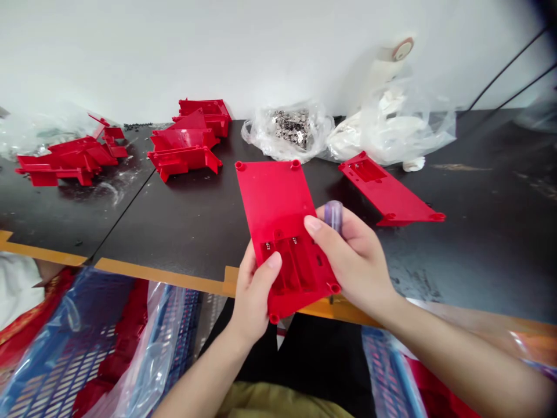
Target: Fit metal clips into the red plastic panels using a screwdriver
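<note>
A red plastic housing (278, 197) with a battery compartment is held tilted up over the table's front edge. My left hand (256, 284) is closed on its lower left side, thumb over the compartment, where small metal springs show. At the right edge, my right hand (357, 255) is closed on the housing with its thumb on the face. A translucent purple cylinder, seemingly a tool handle (333, 216), is tucked in the same hand; its lower part is hidden by the fingers. Another such red housing (391, 188) lies on the table to the right.
Stacks of red housings (187, 139) and more red parts (73, 157) stand at the back left. A plastic bag of small metal pieces (291, 128) and a bag of white items (391, 128) lie by the wall. Blue crates (104, 342) flank my legs below the table edge.
</note>
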